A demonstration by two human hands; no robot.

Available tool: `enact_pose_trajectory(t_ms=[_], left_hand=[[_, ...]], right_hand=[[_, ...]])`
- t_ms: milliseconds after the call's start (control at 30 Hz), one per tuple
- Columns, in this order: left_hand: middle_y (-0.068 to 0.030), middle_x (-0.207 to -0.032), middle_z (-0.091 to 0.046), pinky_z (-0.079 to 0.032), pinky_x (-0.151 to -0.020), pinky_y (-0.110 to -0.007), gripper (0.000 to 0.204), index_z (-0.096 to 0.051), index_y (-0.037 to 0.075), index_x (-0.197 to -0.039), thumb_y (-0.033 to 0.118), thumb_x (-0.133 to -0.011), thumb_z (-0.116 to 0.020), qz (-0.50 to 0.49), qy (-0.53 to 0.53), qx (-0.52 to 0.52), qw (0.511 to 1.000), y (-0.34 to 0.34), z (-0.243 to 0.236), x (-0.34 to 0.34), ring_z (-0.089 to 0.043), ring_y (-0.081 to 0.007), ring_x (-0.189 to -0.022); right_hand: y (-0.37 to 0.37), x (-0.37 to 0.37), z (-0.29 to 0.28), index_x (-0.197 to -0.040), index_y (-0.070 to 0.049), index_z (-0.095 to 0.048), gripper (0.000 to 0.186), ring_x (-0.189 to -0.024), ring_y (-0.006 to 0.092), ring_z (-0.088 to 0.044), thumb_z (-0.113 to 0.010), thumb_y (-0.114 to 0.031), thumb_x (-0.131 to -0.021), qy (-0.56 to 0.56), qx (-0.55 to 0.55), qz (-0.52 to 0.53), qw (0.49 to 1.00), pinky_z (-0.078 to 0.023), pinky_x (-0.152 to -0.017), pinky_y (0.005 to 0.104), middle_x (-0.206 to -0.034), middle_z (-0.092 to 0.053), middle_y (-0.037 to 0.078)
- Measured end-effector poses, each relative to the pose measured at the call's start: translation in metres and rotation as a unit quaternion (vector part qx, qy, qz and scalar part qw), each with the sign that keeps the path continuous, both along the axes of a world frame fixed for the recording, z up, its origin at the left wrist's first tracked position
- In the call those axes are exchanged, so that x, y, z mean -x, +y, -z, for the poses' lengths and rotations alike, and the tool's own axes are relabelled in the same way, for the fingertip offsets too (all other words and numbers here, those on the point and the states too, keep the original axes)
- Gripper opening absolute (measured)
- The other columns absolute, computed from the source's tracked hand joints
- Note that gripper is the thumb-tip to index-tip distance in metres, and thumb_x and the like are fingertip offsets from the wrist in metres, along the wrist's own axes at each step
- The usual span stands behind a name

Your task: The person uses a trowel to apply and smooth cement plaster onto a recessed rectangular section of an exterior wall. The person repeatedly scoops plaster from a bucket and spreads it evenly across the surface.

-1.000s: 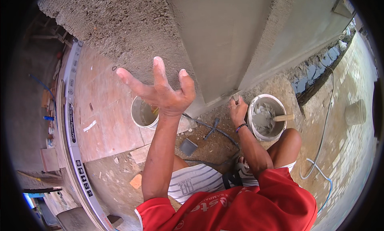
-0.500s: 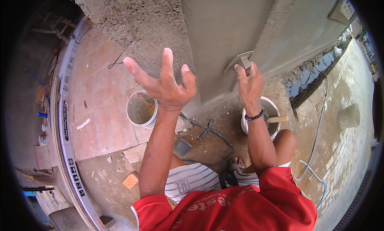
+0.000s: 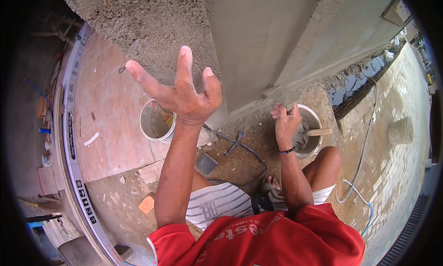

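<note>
My left hand [image 3: 194,102] is raised in front of the rough grey plaster of the column [image 3: 152,31], fingers spread and holding nothing. My right hand [image 3: 288,125] is closed around a plastering trowel [image 3: 286,97], whose grey blade is smeared and hard to make out against the wall's foot. The trowel is low, at the far rim of a white bucket [image 3: 318,147] that contains wet grey mortar [image 3: 301,136]. A wooden handle [image 3: 319,132] juts over that bucket's right rim. Smooth damp plaster covers the wall face [image 3: 258,40] ahead.
Below my left hand stands another white bucket [image 3: 146,123] with tools inside. A dark cable [image 3: 249,148] and a small grey plate [image 3: 206,163] lie on the ground. At right are a water-filled trench [image 3: 344,91], a hose [image 3: 364,150] and a grey pail [image 3: 400,131].
My right hand has come down from the wall face with the trowel, toward the mortar bucket. My left hand stays raised and spread, slightly further left in view.
</note>
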State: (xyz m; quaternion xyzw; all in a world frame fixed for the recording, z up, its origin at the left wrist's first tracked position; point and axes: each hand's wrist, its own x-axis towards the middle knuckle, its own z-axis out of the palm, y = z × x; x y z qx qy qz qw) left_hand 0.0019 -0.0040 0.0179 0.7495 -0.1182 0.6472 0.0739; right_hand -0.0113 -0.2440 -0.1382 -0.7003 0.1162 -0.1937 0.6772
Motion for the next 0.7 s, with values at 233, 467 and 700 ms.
enact_pose_trajectory(t_ms=[233,467,700], left_hand=[[-0.0364,-0.149,-0.005,-0.014,-0.109,-0.063,0.052,-0.050,0.004,-0.129,0.024,-0.082,-0.058,-0.002,0.009,-0.011,1.000,0.002,-0.001,0.004,-0.003,-0.0508,-0.141],[-0.0366,-0.149,-0.004,-0.012,-0.109,-0.064,0.051,-0.051,0.004,-0.128,0.025,-0.081,-0.058,-0.002,0.007,-0.008,1.000,0.000,-0.001,0.004,-0.002,-0.0512,-0.141],[-0.0368,-0.149,-0.004,-0.012,-0.109,-0.064,0.050,-0.051,0.004,-0.127,0.024,-0.081,-0.059,0.006,0.020,-0.001,1.000,0.002,0.000,0.007,-0.002,-0.0520,-0.140]], right_hand=[[0.017,0.000,0.110,-0.095,0.005,-0.056,0.015,-0.060,0.0178,-0.065,-0.056,-0.006,-0.085,0.064,0.017,-0.029,0.997,-0.050,-0.054,0.0290,-0.074,-0.065,0.010],[0.019,-0.021,0.129,-0.093,0.003,-0.058,0.016,-0.058,0.0190,-0.065,-0.060,-0.011,-0.086,0.066,0.093,-0.038,0.993,-0.050,-0.056,0.0315,-0.065,-0.063,0.012],[0.022,-0.027,0.080,-0.086,0.002,-0.056,0.019,-0.051,0.0120,-0.058,-0.064,-0.015,-0.087,0.046,0.142,-0.039,0.988,-0.044,-0.046,0.0262,-0.064,-0.061,0.006]])
